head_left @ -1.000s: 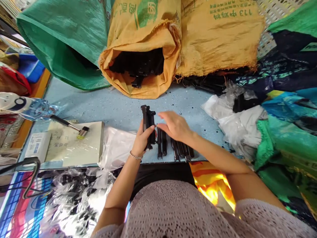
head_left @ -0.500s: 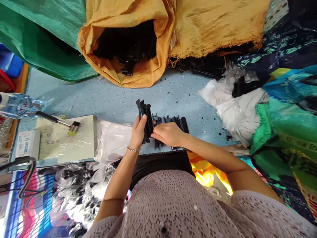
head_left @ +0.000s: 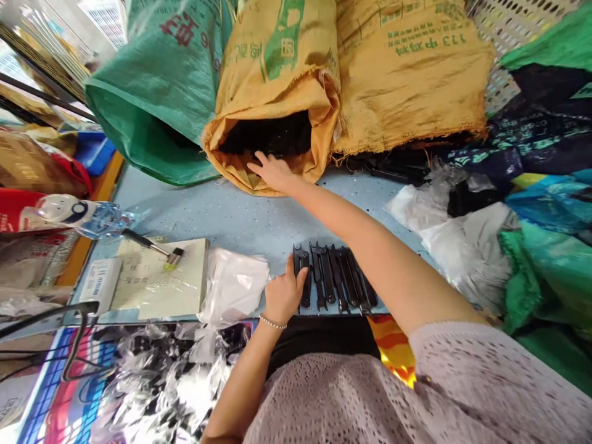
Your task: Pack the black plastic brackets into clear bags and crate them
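Fingers spread, my right hand (head_left: pixel 272 172) reaches over the lower lip of the middle yellow sack (head_left: pixel 324 154) and holds nothing. Inside the sack is a dark mass of black pieces (head_left: pixel 272 135), too dark to tell apart. At the table's near edge, my left hand (head_left: pixel 283 295) has its thumb and index finger about the leftmost long black plastic part (head_left: pixel 306 290); its other fingers are curled. To the right of it, several similar black parts (head_left: pixel 340 277) with forked ends lie side by side in a row. My right forearm passes above the row's right end.
Left of the hands lie a clear plastic bag (head_left: pixel 235 283), cardboard with writing (head_left: pixel 148 290), a black-handled tool (head_left: pixel 152 245) and a water bottle (head_left: pixel 104 220). A green sack (head_left: pixel 152 92) and another yellow sack (head_left: pixel 411 86) stand behind. White bags (head_left: pixel 457 253) are heaped at right.
My right hand has left the black parts and moved forward to the sack's mouth. The black parts that my left hand held up are now down on the table. The view has shifted.
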The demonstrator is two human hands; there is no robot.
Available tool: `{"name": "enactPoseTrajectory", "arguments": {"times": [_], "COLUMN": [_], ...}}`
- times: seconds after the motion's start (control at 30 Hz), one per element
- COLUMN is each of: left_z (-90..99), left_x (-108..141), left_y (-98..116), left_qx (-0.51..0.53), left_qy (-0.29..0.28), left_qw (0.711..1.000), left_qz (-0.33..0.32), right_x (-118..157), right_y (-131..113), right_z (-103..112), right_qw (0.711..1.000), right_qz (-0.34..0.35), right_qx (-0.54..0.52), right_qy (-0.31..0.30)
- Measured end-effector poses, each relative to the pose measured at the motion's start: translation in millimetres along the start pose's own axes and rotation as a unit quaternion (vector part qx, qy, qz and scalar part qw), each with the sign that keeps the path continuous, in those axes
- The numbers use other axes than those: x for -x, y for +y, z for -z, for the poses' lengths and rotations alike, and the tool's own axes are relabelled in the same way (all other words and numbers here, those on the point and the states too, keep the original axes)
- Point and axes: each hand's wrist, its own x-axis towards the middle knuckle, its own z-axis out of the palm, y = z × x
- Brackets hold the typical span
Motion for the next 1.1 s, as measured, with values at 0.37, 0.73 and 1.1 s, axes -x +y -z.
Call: {"name": "enactPoseTrajectory", "arguments": {"times": [0.37,0.73,1.1], "left_z": [60.9,49.2,29.0], "left_x": [-47.7,-16.9,-7.1], "left_y": [-22.6,16.4,23.1], "left_qx": [0.71,0.66,0.579], "left_qy": [0.016,-0.157,-0.051], "left_qw": [0.7,0.735,0.813], "left_qz": [0.075,-0.002,0.011], "right_x": [183.3,211.4,319.1], "right_y": [-55.5,-13.9,-66.6], "right_z": [20.7,20.1,33.5], "right_qw": [0.913,0.985,0.957], "right_qz": [0.395,-0.022,-0.017], "right_qx": [-0.032,-0.156,-0.288], "right_qy": [0.097,0.071,-0.033]}}
